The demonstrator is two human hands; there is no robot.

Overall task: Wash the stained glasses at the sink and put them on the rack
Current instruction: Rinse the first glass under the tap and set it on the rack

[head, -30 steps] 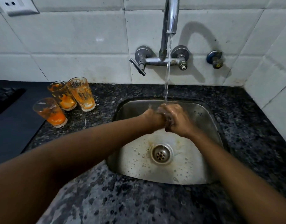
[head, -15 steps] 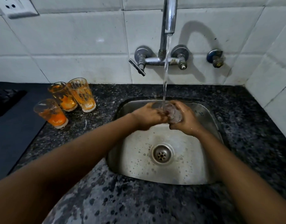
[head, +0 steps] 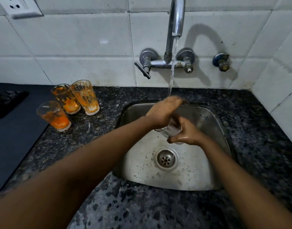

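A: Clear glass (head: 171, 129) over the steel sink (head: 213, 123), gripped low by the right hand (head: 187, 134); left hand (head: 165, 111) flat, fingers straight, capping the mouth under the tap stream (head: 172, 66).

B: Better: rub rim and inside, rotate, rinse fully. Three orange-stained glasses (head: 68, 103) waiting on the desk (head: 109, 100), left of both hands. No readable writing anywhere.
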